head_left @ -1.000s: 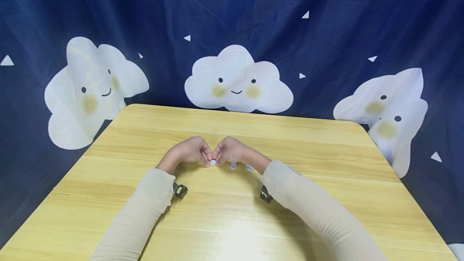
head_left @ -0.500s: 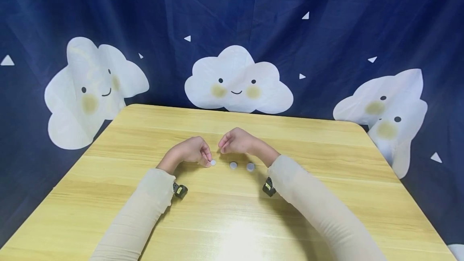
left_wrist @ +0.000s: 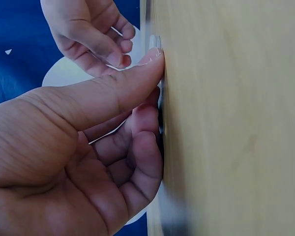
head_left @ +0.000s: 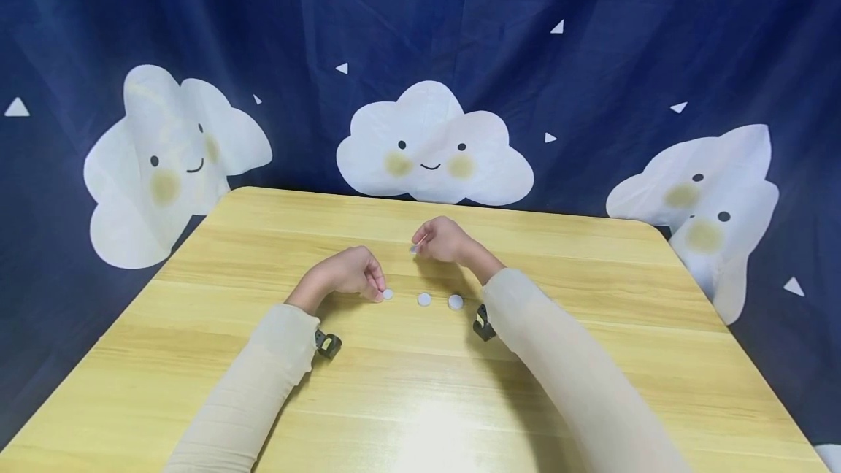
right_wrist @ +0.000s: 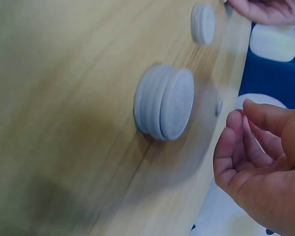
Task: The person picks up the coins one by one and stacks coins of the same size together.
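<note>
My left hand (head_left: 351,272) lies at the left end of a row on the table. Its thumb and index finger pinch a small stack of pale grey, coin-like discs (head_left: 388,294), whose edge shows past the thumb in the left wrist view. A medium stack (right_wrist: 202,23) and a larger stack (right_wrist: 177,103) follow to the right, both layered and flat-topped. Farther back, my right hand (head_left: 447,239) hovers with loosely curled fingers. Near its fingertips is a single small grey disc (right_wrist: 219,106), apart from them in the right wrist view; a pale bit shows there from above.
The pale wooden table (head_left: 394,385) has a rounded far edge. Behind it hangs a dark blue curtain (head_left: 296,20) with white clouds. A small black device (head_left: 484,323) sits under each cuff.
My right hand has left the small stack and moved back and to the right, uncovering the larger stack and the single disc. The left hand has stayed in place.
</note>
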Demonstrator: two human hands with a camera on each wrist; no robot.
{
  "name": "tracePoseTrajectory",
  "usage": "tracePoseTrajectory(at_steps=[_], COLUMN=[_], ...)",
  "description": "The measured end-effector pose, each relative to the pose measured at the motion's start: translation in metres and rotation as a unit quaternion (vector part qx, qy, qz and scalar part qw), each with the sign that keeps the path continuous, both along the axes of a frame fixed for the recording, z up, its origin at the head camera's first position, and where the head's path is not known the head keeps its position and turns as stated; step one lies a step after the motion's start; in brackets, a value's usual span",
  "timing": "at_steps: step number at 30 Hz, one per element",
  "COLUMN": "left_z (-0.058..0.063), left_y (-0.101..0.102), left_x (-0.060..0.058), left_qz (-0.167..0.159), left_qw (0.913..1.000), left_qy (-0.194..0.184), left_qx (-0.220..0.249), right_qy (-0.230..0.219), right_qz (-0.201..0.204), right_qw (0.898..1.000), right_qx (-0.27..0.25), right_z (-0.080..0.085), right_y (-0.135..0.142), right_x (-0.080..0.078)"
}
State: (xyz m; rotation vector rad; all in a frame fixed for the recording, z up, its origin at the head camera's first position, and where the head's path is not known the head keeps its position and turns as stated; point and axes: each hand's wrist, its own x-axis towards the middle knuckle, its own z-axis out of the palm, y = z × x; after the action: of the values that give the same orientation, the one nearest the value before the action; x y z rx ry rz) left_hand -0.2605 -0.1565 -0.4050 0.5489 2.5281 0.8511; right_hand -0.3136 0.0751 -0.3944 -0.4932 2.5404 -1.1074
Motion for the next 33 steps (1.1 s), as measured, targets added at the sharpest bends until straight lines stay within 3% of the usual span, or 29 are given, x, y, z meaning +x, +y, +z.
tracePoseTrajectory(at_steps=[9,15,22,33], left_z=[0.0,0.0,0.0,-0.001], left_y=[-0.002,-0.002,-0.001,-0.001], left_x=[-0.001,-0.002,0.0,0.0], left_qz=[-0.002,-0.004,0.0,0.002], left_qw=[1.0,1.0,1.0,0.9999], left_qy=[-0.003,-0.001,-0.004,-0.005], left_qx=[0.002,0.001,0.002,0.009], right_qy=[0.049,0.059,0.035,0.003], right_qz=[0.005,-0.014,-0.017,0.022], right_qw=[0.994,0.989,0.994,0.998], right_qx=[0.101,0.133,0.101,0.06], right_z=[-0.009,-0.01,-0.012,-0.012], right_y=[-0.008,-0.016,-0.011,-0.004], right_x=[-0.01,-0.012,-0.013,-0.017])
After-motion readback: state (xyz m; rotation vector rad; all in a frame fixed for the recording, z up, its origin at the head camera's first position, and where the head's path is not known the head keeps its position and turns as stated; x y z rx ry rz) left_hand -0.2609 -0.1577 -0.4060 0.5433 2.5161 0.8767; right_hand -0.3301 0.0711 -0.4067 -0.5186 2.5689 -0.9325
